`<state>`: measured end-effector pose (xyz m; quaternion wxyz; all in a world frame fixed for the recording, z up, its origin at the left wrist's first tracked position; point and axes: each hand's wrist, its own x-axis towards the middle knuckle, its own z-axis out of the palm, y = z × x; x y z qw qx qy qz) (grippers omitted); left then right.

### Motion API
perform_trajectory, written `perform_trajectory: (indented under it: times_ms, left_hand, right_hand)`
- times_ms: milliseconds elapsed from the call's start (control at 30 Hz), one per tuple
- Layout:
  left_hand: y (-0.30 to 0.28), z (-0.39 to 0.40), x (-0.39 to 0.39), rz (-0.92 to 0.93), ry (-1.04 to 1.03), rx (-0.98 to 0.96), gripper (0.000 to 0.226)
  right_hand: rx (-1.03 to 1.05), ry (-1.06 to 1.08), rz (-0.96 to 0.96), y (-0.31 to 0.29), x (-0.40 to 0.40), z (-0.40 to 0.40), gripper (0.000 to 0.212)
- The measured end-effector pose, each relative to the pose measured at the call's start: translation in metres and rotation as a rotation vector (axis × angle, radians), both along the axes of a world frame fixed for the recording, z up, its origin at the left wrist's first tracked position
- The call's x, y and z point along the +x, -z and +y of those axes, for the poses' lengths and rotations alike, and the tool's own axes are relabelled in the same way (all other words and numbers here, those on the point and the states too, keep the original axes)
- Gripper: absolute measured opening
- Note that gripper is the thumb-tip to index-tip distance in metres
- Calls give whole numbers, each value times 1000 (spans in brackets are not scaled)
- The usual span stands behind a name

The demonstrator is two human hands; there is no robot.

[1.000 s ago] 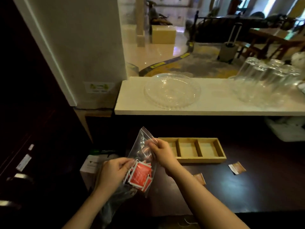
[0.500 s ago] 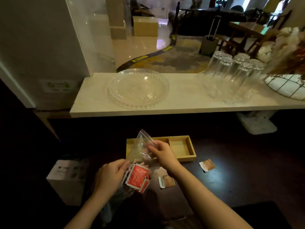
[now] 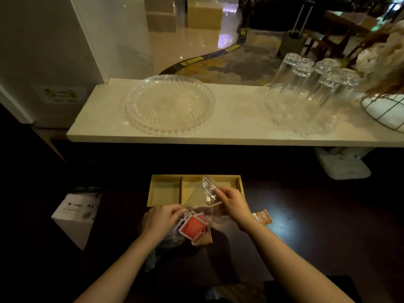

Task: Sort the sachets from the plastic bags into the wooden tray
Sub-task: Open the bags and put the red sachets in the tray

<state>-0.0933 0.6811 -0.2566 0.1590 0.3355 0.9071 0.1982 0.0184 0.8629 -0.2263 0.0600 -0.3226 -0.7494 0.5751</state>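
A clear plastic bag (image 3: pixel 202 196) hangs over the dark table, held between both hands. My left hand (image 3: pixel 162 220) grips its lower left side, where several red sachets (image 3: pixel 193 226) sit inside the bag. My right hand (image 3: pixel 232 203) pinches the bag's upper edge. Behind the bag lies the wooden tray (image 3: pixel 166 179) with its compartments; the bag and my right hand hide its right part. A brown sachet (image 3: pixel 263 217) lies on the table just right of my right wrist, and another brown sachet (image 3: pixel 207 239) pokes out under the red ones.
A white counter (image 3: pixel 229 127) runs above the table, carrying a clear glass plate (image 3: pixel 169 104), several upturned glasses (image 3: pixel 306 92) and a wire basket (image 3: pixel 387 109). A white cardboard box (image 3: pixel 76 215) stands at the left. A white object (image 3: pixel 343 166) sits under the counter at right.
The view has swung right and down, so the tray now sits centred. Both hands keep hold of the bag; the bag has dropped lower, closer to the table in front of the tray.
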Motion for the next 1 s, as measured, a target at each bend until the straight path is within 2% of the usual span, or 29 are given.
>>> perform_trajectory:
  times_ms: [300, 533, 600, 767, 867, 1000]
  left_hand:
    - [18, 12, -13, 139, 168, 91, 37]
    - [48, -3, -22, 363, 289, 80, 52]
    - [49, -9, -27, 405, 279, 85, 50]
    - [52, -23, -46, 344, 83, 27, 53]
    - [51, -20, -46, 263, 175, 69, 40]
    - [50, -12, -40, 260, 411, 67, 28]
  right_hand:
    - [72, 71, -133, 12, 14, 4, 19]
    - [-187, -3, -175, 4, 22, 10, 14]
    - [-227, -12, -176, 1, 22, 8, 13]
    - [-250, 39, -151, 7, 17, 1, 14]
    - [-212, 57, -158, 14, 13, -3, 12]
    - [-188, 73, -162, 16, 6, -6, 4]
